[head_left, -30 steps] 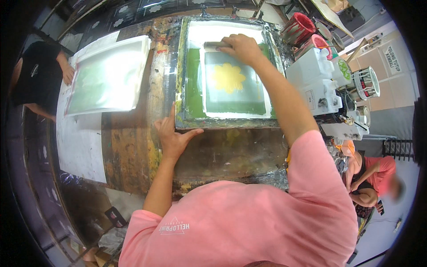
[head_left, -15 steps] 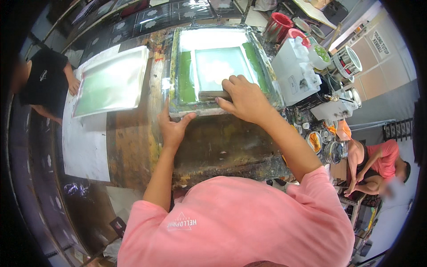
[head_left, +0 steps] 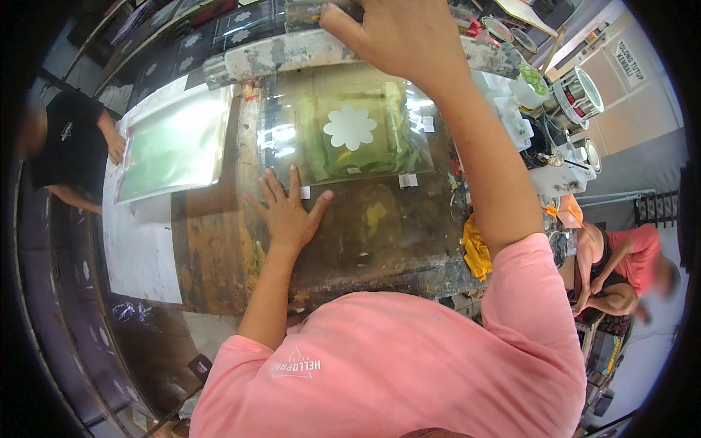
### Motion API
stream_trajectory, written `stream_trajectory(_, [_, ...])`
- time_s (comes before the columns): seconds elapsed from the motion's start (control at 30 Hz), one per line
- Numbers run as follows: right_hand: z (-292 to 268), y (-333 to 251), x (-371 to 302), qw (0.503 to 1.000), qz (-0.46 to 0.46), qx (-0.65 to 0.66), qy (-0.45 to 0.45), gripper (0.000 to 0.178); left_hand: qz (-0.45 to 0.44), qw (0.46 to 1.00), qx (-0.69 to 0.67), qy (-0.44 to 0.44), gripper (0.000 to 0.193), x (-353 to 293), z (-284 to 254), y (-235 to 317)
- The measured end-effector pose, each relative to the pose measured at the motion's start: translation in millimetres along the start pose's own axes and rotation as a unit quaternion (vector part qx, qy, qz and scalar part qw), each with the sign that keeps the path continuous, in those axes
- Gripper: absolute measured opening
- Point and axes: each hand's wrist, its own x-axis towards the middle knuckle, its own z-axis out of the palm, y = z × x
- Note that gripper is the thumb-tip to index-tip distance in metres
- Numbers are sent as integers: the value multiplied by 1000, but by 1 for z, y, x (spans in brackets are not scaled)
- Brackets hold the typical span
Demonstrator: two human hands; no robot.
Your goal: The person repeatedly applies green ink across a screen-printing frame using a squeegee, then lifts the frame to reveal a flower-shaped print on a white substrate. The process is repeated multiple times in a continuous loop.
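Observation:
My left hand (head_left: 285, 219) lies with fingers spread on the stained table, at the near left corner of a clear plastic sheet (head_left: 292, 109). A white flower shape (head_left: 350, 128) is on the sheet. Beyond it, the printing screen (head_left: 248, 60) is tilted up, its pale, grey-smeared frame edge crossing the view. At the top edge my right hand (head_left: 405, 33) grips what looks like the squeegee (head_left: 303, 16), held against the raised screen. The fingers of that hand are partly cut off by the picture's edge; the thumb shows.
Left of me lies a stack of clear sheets (head_left: 175, 146) on white paper (head_left: 142, 248), with a co-worker's hand (head_left: 115, 146) at its edge. Tins and white containers (head_left: 577, 95) crowd the right side. A yellow cloth (head_left: 476, 248) hangs there. Another person sits far right.
The screen has swung up and away, uncovering the sheet with the white flower. My right hand moved far up with the squeegee. My left hand let go of the frame and spread on the table.

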Motion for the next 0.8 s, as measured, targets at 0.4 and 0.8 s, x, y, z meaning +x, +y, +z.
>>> stream_trajectory(0.4, [0,6,12,1000,17,2,-18,50,-99,987,-15,-122,113,5,-1,8])
stream_trajectory(0.8, [0,6,14,1000,8,2,-13,52,-57,990,-84,-103,113,9,2,1])
